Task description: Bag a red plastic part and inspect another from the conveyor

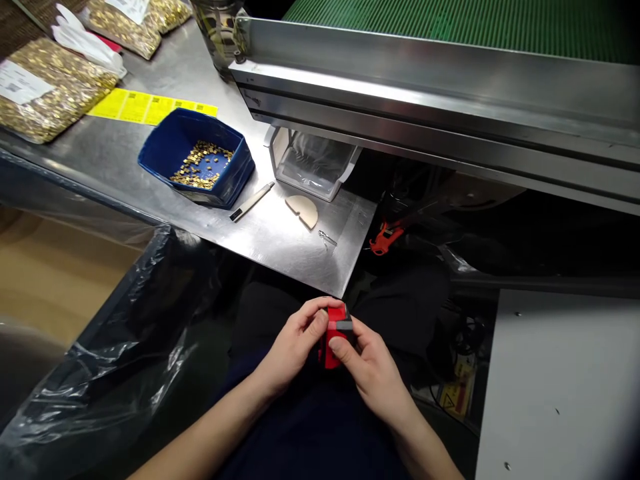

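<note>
Over my lap, both hands hold a small red and dark grey block-like object (334,353) whose kind I cannot make out. My left hand (300,333) grips its upper left side, fingers curled over the top and thumb on the front. From the right, my right hand (367,353) wraps round it, with the thumb pressed on the red face. Just beyond, the metal table (320,263) carries a small metal pin-like piece (327,238), a beige half-round piece (302,211) and a slim cutter knife (252,202).
A blue bin (235,180) holds small brass-coloured parts, beside a clear tray (310,173). Bags of brass parts (55,87), a white glove (85,43) and yellow labels (145,108) lie at left. A metal rail (425,107) edges the green conveyor belt (450,27). An orange tool (386,239) hangs below.
</note>
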Demonstrator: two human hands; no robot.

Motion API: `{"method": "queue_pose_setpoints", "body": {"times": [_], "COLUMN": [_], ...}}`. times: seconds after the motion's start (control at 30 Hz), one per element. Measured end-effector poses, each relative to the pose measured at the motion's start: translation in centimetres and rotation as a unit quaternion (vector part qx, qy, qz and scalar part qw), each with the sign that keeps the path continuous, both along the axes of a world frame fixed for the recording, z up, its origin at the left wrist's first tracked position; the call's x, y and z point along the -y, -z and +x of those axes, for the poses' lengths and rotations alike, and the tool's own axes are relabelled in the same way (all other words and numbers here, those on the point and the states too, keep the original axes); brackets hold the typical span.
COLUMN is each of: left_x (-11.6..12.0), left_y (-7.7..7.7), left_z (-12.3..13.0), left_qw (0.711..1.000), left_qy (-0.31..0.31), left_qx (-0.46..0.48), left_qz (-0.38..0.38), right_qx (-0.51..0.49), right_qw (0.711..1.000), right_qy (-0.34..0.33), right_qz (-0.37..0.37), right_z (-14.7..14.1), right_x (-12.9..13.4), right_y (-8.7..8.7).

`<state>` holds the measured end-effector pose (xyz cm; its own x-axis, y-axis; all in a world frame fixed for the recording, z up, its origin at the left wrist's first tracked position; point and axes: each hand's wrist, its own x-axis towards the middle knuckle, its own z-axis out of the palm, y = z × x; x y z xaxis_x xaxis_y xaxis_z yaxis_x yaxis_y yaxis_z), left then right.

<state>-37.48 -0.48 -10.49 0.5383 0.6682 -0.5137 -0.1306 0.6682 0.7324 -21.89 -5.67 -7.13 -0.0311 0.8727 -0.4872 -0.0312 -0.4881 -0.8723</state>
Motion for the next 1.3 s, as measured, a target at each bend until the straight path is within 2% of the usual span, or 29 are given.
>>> {"method": "queue_pose_setpoints", "body": {"times": [0.2, 0.4, 0.53, 0.7, 0.77, 0.87, 0.9, 0.97, 1.07, 1.2, 1.3], "left_x": [0.3, 0.6, 1.2, 1.5, 1.4, 1.1, 1.1, 1.0, 1.0, 0.8, 0.5], "left_y": [0.5, 0.5, 0.7, 0.8, 0.9, 1.0, 1.0, 0.9, 0.6, 0.0, 0.0], "left_z": [-0.6, 0.5, 0.7, 0.3, 0.2, 0.4, 0.5, 0.7, 0.8, 0.7, 0.7], "left_qw": [0.999, 0.991, 0.979, 0.980, 0.981, 0.983, 0.984, 0.992, 0.997, 0.992, 0.986], "left_qy": [-0.008, -0.060, -0.081, -0.048, -0.034, -0.029, -0.032, -0.038, -0.042, -0.041, -0.065], "left_qx": [0.032, -0.091, -0.135, -0.122, -0.122, -0.132, -0.131, -0.108, -0.034, 0.017, 0.026], "left_qz": [-0.007, 0.081, 0.130, 0.151, 0.145, 0.127, 0.113, 0.055, -0.061, -0.115, -0.149], "right_qx": [0.001, 0.082, 0.093, 0.126, 0.110, 0.040, 0.014, -0.019, 0.026, 0.131, 0.177], "right_qw": [1.000, 0.996, 0.995, 0.981, 0.977, 0.981, 0.984, 0.993, 0.999, 0.980, 0.957], "right_qy": [-0.018, -0.043, 0.017, 0.126, 0.149, 0.155, 0.148, 0.092, -0.033, -0.146, -0.222], "right_qz": [0.004, 0.013, -0.004, -0.071, -0.102, -0.107, -0.100, -0.069, 0.014, 0.046, 0.058], "right_z": [-0.3, -0.4, -0.7, -0.6, -0.4, -0.1, 0.1, 0.4, 1.1, 2.3, 2.6], "right_x": [0.0, 0.3, 0.5, 1.1, 1.4, 1.7, 1.7, 1.3, 0.6, 0.2, 0.6], "right_y": [-0.5, 0.0, 0.5, 1.4, 1.9, 2.5, 2.5, 2.2, 1.1, -0.1, -0.2]}}
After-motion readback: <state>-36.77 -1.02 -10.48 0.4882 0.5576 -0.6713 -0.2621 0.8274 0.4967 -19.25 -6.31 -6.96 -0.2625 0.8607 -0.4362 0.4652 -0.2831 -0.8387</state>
